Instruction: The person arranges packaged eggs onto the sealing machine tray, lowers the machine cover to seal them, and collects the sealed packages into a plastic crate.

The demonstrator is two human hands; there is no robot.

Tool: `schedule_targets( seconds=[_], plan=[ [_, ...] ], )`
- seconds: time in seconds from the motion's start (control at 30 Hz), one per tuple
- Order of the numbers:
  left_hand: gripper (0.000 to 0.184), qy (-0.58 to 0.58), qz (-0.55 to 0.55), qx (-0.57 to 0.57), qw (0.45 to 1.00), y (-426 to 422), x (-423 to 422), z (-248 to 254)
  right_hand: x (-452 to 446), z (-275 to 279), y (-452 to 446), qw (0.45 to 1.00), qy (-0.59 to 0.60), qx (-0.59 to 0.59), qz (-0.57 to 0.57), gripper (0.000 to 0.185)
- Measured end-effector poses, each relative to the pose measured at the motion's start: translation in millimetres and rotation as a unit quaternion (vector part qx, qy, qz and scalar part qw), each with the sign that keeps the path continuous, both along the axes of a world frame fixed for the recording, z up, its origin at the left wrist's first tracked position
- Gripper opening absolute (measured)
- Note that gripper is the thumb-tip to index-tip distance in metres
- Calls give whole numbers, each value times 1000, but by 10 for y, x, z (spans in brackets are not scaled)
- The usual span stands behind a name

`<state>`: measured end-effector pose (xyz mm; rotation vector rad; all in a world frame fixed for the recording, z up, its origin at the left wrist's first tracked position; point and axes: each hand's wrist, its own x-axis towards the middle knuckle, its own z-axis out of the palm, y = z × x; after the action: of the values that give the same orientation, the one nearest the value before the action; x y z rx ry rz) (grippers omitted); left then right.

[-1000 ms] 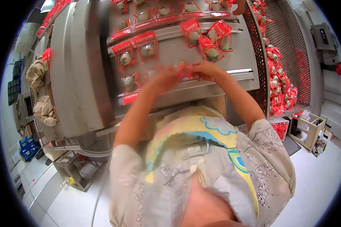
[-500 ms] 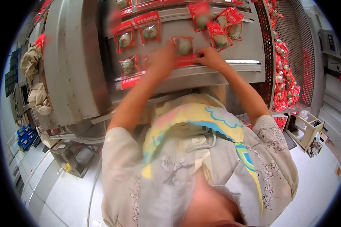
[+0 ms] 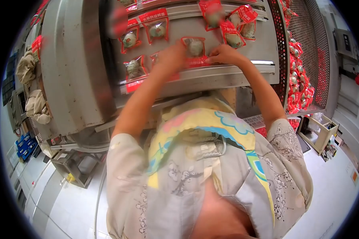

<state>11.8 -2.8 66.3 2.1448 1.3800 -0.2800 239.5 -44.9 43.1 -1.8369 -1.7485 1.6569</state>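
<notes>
A clear packet with a red edge and a pale round item (image 3: 195,47) lies on the metal surface between my hands. My left hand (image 3: 171,59) is blurred at the packet's left side, its fingers smeared by motion. With fingers pinched together, my right hand (image 3: 225,54) grips the red lower right corner of this packet. Two similar packets, one upright packet (image 3: 156,28) and one beside it (image 3: 129,40), lie above left. Another packet (image 3: 135,69) rests on the lower metal bar at the left. Several overlapping packets (image 3: 233,39) lie above my right hand.
A long metal housing (image 3: 73,67) stands at the left, with beige cloths (image 3: 37,106) beyond it. At the right, a perforated metal bin (image 3: 313,51) holds a heap of red packets (image 3: 298,85). A metal rail (image 3: 211,73) runs along the near edge.
Since a second ago, my hands have moved apart and the packet between them has come to lie flat on the surface. Over the last half second little has changed, and my left hand remains blurred.
</notes>
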Motion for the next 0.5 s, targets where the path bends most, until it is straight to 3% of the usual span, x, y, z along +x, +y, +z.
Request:
schedule_targets(
  seconds=[0.1,0.2,0.3,0.4,0.5],
  plan=[
    [69,-7,19,5,1000,-18,10,30,19,-74,10,999,5,32,40,34],
    [68,1,13,21,1000,-53,10,-33,-121,21,-1,985,-116,91,88,30],
    [65,8,3,18,1000,-77,18,-43,6,-49,24,985,-52,105,125,30],
    [65,-8,-14,22,1000,-33,11,-54,53,-27,43,999,10,-35,18,30],
    [71,0,-24,41,999,-18,18,-98,20,-20,82,997,10,-76,-23,32]
  ],
)
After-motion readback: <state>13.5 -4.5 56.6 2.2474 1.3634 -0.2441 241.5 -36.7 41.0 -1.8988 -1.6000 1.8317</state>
